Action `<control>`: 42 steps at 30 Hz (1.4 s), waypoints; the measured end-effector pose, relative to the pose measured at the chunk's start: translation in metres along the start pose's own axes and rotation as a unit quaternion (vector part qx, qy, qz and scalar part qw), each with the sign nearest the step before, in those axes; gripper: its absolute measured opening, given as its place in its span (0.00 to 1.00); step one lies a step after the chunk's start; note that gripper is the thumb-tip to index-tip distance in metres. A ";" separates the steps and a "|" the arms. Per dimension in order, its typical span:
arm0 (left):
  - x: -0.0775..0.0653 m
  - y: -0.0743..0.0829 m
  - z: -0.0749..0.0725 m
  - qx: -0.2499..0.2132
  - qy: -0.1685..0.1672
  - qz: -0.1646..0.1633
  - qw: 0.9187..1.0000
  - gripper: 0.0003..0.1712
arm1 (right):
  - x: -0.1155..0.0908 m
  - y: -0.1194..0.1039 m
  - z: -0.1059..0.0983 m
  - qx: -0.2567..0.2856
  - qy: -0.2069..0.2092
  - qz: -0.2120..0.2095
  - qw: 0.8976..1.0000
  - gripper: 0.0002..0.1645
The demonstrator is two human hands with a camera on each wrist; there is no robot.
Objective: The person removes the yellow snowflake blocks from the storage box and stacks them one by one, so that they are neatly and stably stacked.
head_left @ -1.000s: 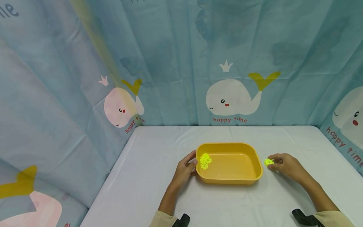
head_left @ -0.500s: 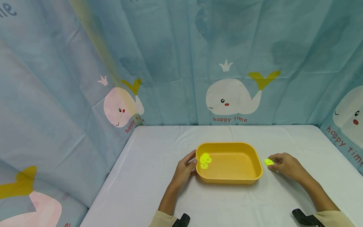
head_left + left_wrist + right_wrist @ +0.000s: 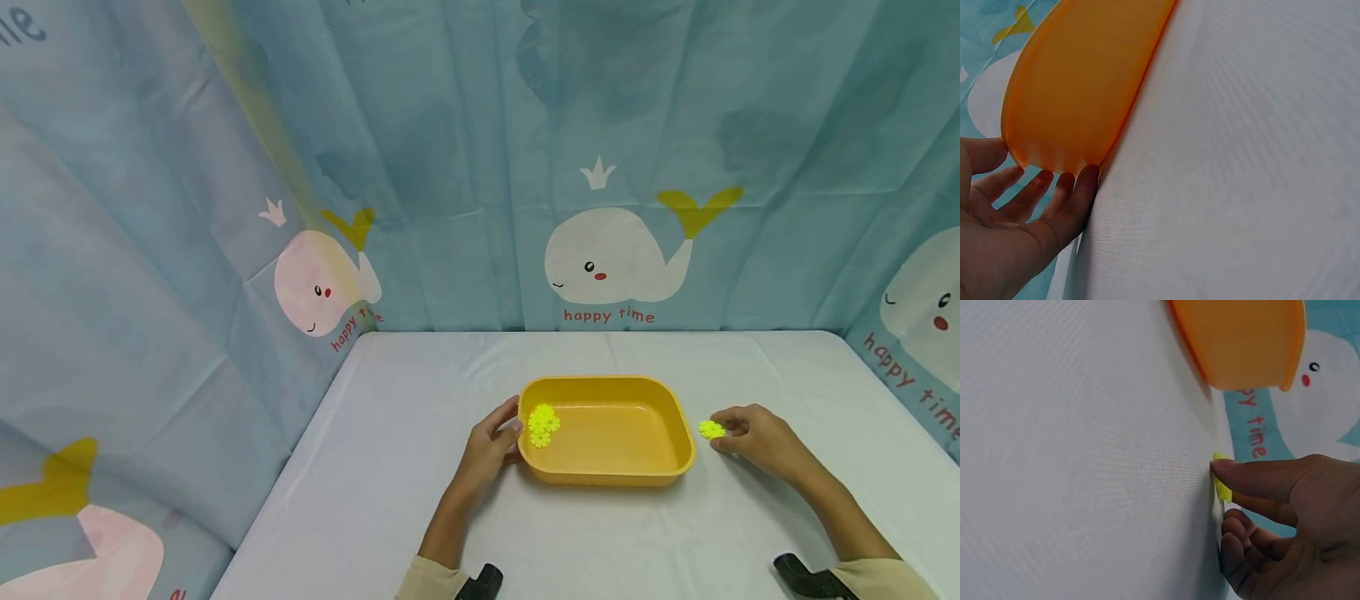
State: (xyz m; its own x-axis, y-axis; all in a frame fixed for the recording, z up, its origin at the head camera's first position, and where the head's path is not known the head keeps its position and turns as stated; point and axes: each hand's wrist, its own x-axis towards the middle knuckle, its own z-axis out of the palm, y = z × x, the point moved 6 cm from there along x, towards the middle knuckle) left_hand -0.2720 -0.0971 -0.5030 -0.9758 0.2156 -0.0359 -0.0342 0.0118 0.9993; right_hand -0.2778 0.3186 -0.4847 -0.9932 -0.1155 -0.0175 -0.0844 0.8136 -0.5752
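A yellow plastic tray [image 3: 622,446] stands on the white-covered table. At its left end, my left hand [image 3: 483,454] holds it, the thumb up at the rim and the other fingertips against the outer wall [image 3: 1072,140]. Inside, at the left end, lies a small cluster of neon-yellow flower-shaped pieces [image 3: 543,425]. To the right of the tray, my right hand [image 3: 761,442] pinches another flower-shaped piece [image 3: 710,429] between thumb and index finger. That piece [image 3: 1222,481] is on edge close to the tabletop in the right wrist view, with the remaining fingers curled below.
White cloth covers the table [image 3: 405,400]. A blue curtain [image 3: 465,167] printed with whales rises behind and at the sides. Black wrist devices [image 3: 810,575] and beige sleeves [image 3: 431,579] show at the bottom edge.
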 end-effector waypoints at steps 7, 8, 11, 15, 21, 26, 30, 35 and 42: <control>0.000 0.002 0.000 0.004 0.002 -0.002 1.000 0.30 | 0.000 -0.002 -0.002 0.003 0.002 0.013 1.000 0.32; 0.000 0.002 0.000 0.005 0.003 -0.003 1.000 0.31 | 0.000 -0.002 -0.003 0.004 0.003 0.016 1.000 0.32; 0.000 0.002 0.000 0.007 0.004 -0.005 1.000 0.30 | -0.001 -0.003 -0.006 0.004 0.010 0.021 1.000 0.33; 0.000 0.001 0.000 0.005 0.004 -0.008 1.000 0.30 | -0.003 -0.008 -0.010 0.002 0.029 0.015 0.999 0.32; 0.000 0.001 0.000 0.002 0.001 -0.006 1.000 0.30 | -0.009 -0.024 -0.017 0.002 0.071 -0.010 0.997 0.30; -0.001 0.000 0.000 0.010 0.002 -0.002 1.000 0.30 | -0.013 -0.043 -0.022 0.010 0.129 -0.033 0.991 0.25; 0.000 0.000 0.000 0.008 0.003 -0.001 1.000 0.30 | -0.014 -0.063 -0.024 0.024 0.166 -0.059 0.984 0.21; 0.000 -0.001 0.001 0.005 0.004 -0.002 1.000 0.30 | -0.014 -0.082 -0.023 0.048 0.181 -0.088 0.978 0.19; 0.000 0.000 0.000 0.009 0.005 -0.001 1.000 0.30 | -0.006 -0.107 -0.011 0.073 0.169 -0.110 0.977 0.18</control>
State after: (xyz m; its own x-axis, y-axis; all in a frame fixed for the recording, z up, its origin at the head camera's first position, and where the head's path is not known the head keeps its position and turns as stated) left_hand -0.2720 -0.0975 -0.5032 -0.9780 0.2048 -0.0386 -0.0330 0.0306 0.9990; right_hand -0.2640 0.2389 -0.4140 -0.9245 -0.0629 0.3760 -0.3102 0.6975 -0.6460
